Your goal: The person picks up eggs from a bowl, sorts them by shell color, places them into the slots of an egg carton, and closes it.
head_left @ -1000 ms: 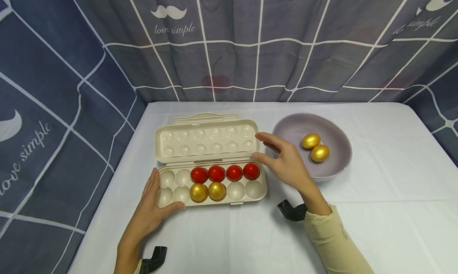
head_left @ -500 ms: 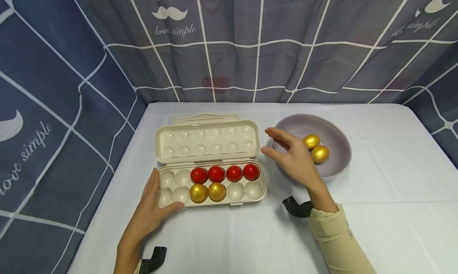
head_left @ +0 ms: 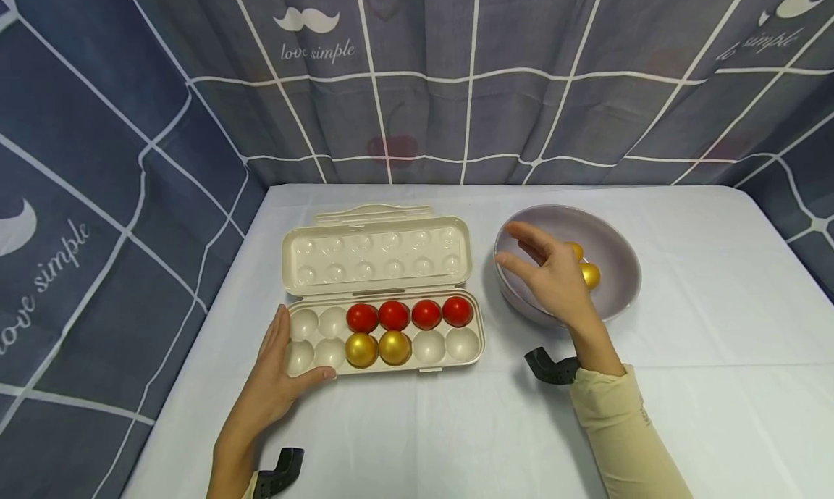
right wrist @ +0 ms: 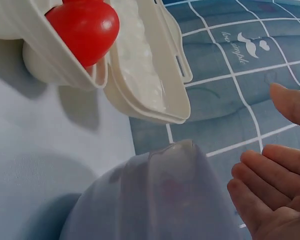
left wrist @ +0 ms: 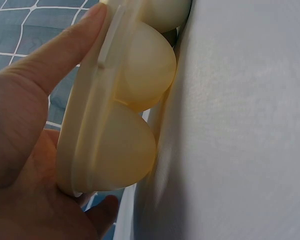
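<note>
We read "love simple" on the gridded curtain (head_left: 423, 122) at the upper left and left edge of the head view. At centre-left, the left grip (head_left: 268, 389) holds the corner of the egg carton (head_left: 378, 256), with four red eggs (head_left: 394, 316) and two gold eggs (head_left: 361, 350) inside; at centre-right, the right grip (head_left: 560, 276), thumb and fingers parted, hovers over the bowl (head_left: 614, 267).

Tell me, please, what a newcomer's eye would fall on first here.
Probably the four glossy red eggs, lined up in the far row of the open cream egg carton, with two golden eggs in the near row. Next, two more golden eggs stand out in the mauve bowl, partly hidden behind the right hand.
</note>
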`<state>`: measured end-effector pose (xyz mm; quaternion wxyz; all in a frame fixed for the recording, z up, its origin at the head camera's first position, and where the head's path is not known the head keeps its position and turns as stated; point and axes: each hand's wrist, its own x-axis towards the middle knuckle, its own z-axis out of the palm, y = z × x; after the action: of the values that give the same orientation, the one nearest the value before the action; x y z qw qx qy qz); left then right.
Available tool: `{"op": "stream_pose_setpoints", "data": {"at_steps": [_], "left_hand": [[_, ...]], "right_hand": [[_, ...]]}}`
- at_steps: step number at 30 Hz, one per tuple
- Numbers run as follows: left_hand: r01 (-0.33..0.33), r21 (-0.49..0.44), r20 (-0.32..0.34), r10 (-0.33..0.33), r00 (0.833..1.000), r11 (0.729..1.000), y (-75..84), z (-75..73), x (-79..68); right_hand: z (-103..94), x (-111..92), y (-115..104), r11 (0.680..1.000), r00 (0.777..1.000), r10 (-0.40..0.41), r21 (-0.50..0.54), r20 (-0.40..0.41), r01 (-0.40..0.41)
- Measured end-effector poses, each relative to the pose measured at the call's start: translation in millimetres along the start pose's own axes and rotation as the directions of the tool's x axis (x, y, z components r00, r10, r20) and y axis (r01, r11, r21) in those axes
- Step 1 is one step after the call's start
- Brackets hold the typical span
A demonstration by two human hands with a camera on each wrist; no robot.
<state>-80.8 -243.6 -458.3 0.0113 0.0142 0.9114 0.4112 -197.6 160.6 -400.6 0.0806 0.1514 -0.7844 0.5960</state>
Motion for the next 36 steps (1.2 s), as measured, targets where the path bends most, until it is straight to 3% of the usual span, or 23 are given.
{"op": "stream_pose_setpoints", "data": {"at_steps": [8, 16, 26, 36], "left_hand": [[0.005, 0.001, 0.002, -0.005, 1.0, 1.0, 0.3, -0.2, -0.3], [0.014, -0.004, -0.001, -0.014, 1.0, 1.0, 0.2, 0.2, -0.1], [0.013, -0.008, -0.002, -0.013, 1.0, 1.0, -0.1, 0.2, -0.5], [-0.001, -0.017, -0.002, 0.001, 1.0, 1.0, -0.4, 0.0, 0.0]], "right_hand": [[-7.3, 2, 7, 0.999, 0.998, 0.035, -0.027, -0.061, -0.037], [-17.1, 1, 9, 0.971, 0.988, 0.123, -0.194, -0.098, -0.14], [-22.0, 3, 17, 0.933, 0.984, 0.078, -0.337, -0.159, -0.128], [-27.7, 3, 24, 0.891, 0.977, 0.107, -0.418, -0.182, -0.176]]}}
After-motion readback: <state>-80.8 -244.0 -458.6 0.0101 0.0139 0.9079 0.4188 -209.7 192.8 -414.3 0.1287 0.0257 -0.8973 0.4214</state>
